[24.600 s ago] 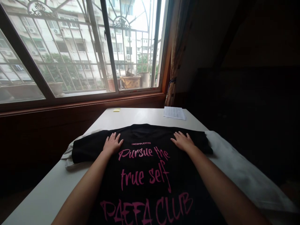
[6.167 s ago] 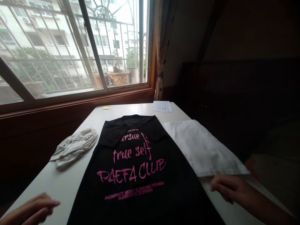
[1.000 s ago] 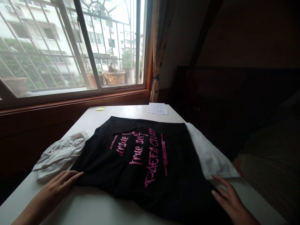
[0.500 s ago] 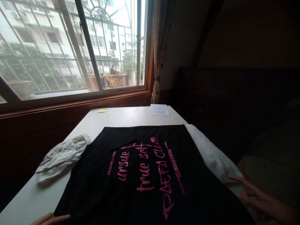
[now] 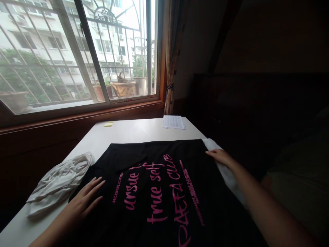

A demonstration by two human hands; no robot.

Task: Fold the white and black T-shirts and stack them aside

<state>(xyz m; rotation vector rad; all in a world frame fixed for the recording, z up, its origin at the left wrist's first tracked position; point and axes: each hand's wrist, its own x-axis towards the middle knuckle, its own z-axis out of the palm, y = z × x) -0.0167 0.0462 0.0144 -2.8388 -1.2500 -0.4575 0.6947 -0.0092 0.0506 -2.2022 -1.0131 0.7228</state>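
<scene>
Black shirt [image 5: 138, 154] looked light, limp; hem [image 5: 223, 188] seemed best hold. Left hand [image 5: 81, 202] lay spread on it, well apart from right hand [image 5: 221, 156] at hem, grip unclear.

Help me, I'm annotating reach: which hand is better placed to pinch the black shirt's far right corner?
Probably the right hand: its fingertips are close to that corner of the black shirt. The left hand lies over the shirt's opposite side, near the crumpled pale cloth.
</scene>
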